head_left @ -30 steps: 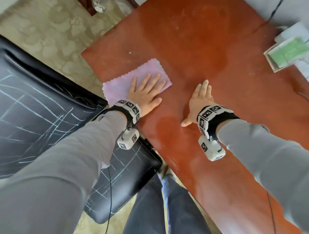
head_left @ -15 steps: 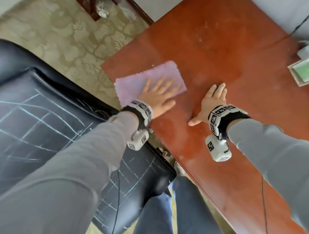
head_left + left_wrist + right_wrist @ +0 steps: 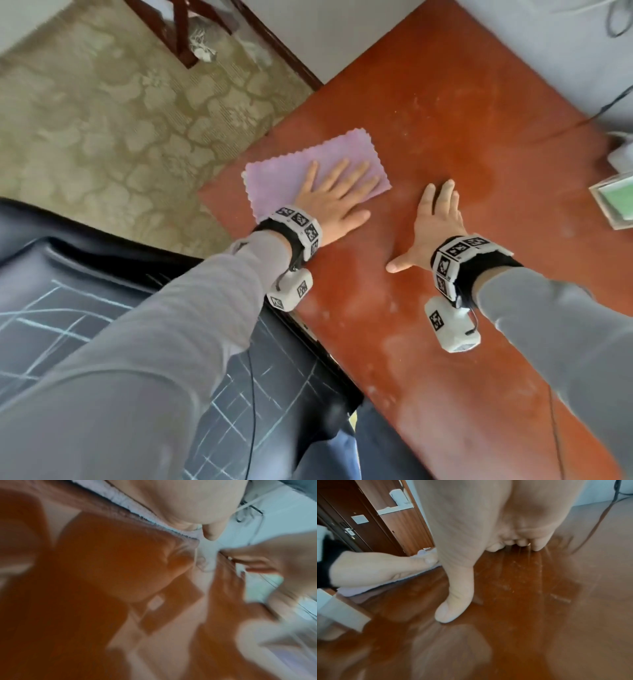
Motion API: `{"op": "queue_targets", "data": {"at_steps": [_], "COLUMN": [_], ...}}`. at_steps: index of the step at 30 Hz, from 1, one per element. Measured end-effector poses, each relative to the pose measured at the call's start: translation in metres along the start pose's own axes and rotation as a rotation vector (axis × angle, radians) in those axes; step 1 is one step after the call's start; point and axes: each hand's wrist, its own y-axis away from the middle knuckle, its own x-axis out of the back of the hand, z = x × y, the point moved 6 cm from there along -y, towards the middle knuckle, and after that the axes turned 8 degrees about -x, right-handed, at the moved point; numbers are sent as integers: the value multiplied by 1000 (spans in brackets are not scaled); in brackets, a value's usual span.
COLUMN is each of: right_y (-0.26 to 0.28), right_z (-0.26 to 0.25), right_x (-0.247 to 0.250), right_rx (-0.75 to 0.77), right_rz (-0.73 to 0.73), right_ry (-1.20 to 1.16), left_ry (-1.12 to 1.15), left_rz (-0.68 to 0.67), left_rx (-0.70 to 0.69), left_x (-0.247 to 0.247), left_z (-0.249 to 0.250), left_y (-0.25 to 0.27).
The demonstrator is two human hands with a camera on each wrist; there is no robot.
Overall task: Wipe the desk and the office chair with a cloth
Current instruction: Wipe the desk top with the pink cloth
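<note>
A lilac cloth lies flat near the left corner of the reddish-brown desk. My left hand presses on it with straight, spread fingers. My right hand rests flat on the bare desk beside it, thumb out to the left. The black office chair, streaked with pale lines, stands at the lower left against the desk's edge. In the right wrist view my right hand lies palm down on the desk, and my left hand lies on the cloth. The left wrist view is blurred.
A white tray with a green item sits at the desk's right edge, with a dark cable behind it. Patterned carpet lies left of the desk. A dark wooden door shows in the right wrist view.
My left hand has slid the cloth away from me along the desk's left edge, toward the far corner. My right hand stays flat on the desk.
</note>
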Motion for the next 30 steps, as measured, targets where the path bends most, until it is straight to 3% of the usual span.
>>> {"op": "queue_targets", "data": {"at_steps": [4, 7, 9, 12, 14, 16, 20, 22, 23, 25, 27, 30], "right_y": [-21, -35, -42, -54, -62, -67, -72, -76, -77, -80, -83, -86], "right_z": [16, 26, 30, 39, 49, 56, 66, 66, 66, 67, 70, 76], "right_x": [11, 16, 20, 29, 35, 40, 41, 42, 44, 48, 50, 49], "right_rx": [72, 103, 113, 92, 58, 39, 27, 22, 20, 20, 26, 32], "right_rz": [21, 38, 57, 76, 86, 82, 75, 61, 55, 54, 54, 62], "right_ry": [-5, 2, -11, -66, -92, -93, -80, -90, -97, -121, -143, -155], "left_ry": [77, 77, 19, -77, -119, -70, 109, 152, 161, 86, -52, -129], "left_rz": [62, 85, 65, -25, -58, -4, 79, 113, 105, 60, 17, -18], "left_rx": [213, 299, 179, -171, -240, -145, 229, 345, 340, 172, -99, -233], "left_x": [28, 35, 33, 12, 14, 36, 71, 76, 76, 69, 53, 56], "left_z": [-70, -66, -24, 60, 68, 42, -26, -31, -20, 21, 70, 71], "left_y": [-40, -55, -64, -63, -76, -104, -147, -153, -155, -156, -149, -166]}}
